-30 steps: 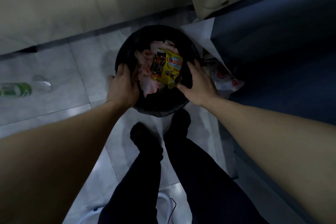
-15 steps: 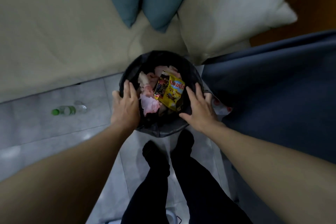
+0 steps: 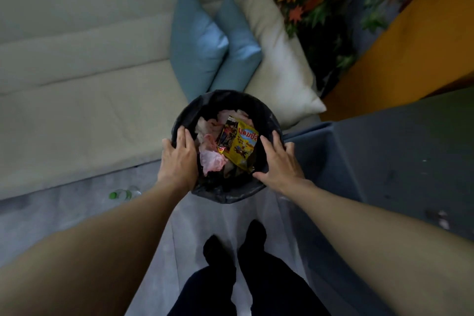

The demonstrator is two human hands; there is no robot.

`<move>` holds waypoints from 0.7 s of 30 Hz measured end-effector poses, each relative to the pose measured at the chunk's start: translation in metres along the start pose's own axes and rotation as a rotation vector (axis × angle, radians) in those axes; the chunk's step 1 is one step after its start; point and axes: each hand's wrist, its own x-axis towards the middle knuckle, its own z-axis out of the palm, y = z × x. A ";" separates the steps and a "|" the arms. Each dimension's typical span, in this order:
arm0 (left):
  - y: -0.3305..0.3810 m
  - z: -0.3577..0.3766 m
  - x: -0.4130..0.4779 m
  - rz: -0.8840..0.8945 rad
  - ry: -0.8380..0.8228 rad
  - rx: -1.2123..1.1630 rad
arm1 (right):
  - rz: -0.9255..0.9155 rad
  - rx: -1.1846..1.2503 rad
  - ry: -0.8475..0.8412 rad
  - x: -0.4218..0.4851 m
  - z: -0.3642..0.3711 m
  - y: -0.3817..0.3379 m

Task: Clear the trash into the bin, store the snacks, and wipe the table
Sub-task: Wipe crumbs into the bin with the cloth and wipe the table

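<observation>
A round bin with a black liner (image 3: 225, 96) sits between my two hands, in front of the sofa. Inside it lie a yellow snack wrapper (image 3: 239, 146) and crumpled pink plastic (image 3: 211, 159). My left hand (image 3: 178, 161) presses on the bin's left rim with its fingers fairly straight. My right hand (image 3: 279, 161) lies against the right rim, fingers spread. Whether the bin stands on the floor or is lifted off it, I cannot tell.
A plastic bottle with a green cap (image 3: 123, 194) lies on the grey floor at the left. A beige sofa (image 3: 89, 110) with blue cushions (image 3: 197, 43) and a white one (image 3: 279, 67) is behind the bin. A blue-covered table (image 3: 384, 156) stands at right. My feet (image 3: 230, 246) are below the bin.
My view has risen and tilted up, so more of the sofa, cushions and a plant show. Both hands have stayed on the bin's rim.
</observation>
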 end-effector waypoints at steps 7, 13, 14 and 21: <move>0.001 -0.069 -0.026 0.024 0.168 -0.165 | -0.001 -0.007 0.053 -0.041 -0.064 -0.004; 0.009 -0.102 -0.052 0.181 0.465 -0.241 | 0.089 -0.001 0.137 -0.090 -0.084 0.002; 0.008 -0.103 -0.057 0.231 0.443 -0.176 | 0.101 0.001 0.150 -0.099 -0.086 0.002; 0.013 -0.113 -0.102 0.276 0.386 -0.359 | 0.168 0.070 0.192 -0.165 -0.083 0.002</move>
